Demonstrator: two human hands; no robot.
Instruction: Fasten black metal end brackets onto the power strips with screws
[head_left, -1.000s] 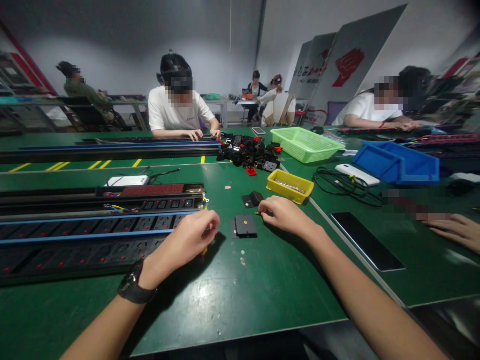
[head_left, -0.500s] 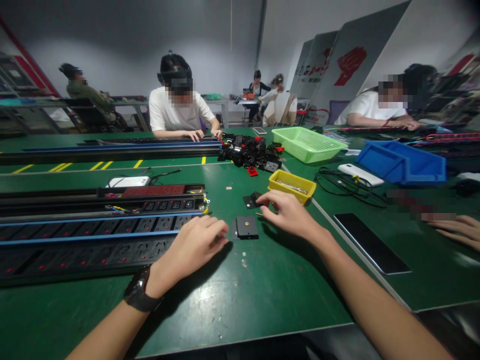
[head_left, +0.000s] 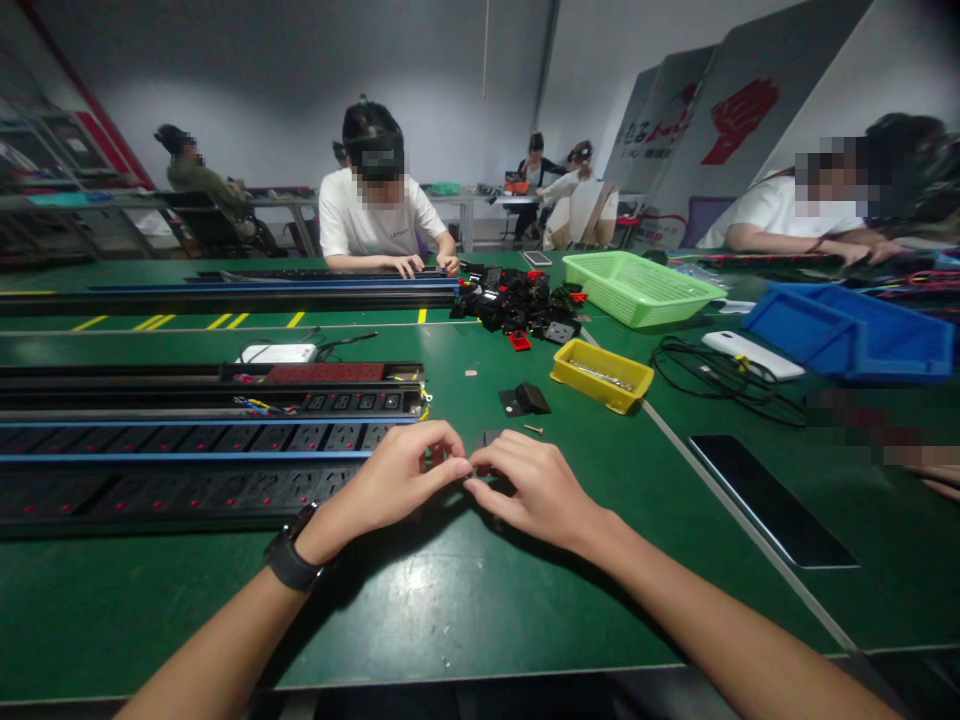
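My left hand and my right hand meet fingertip to fingertip over the green table, both pinched on a small part I cannot make out. The black plate that lay between them is mostly hidden under my right hand; only its top edge shows. The end of the long black power strips lies just left of my left hand. A small screw and a black bracket lie beyond my right hand, with a yellow tray of screws further back.
A pile of black and red socket parts, a green basket, a blue bin, a coiled cable and a dark phone lie to the right. A co-worker in white sits opposite; another person's hand rests at far right.
My right hand drew back from the bracket and came down over the black plate. My left hand moved right to meet it, and both now pinch together.
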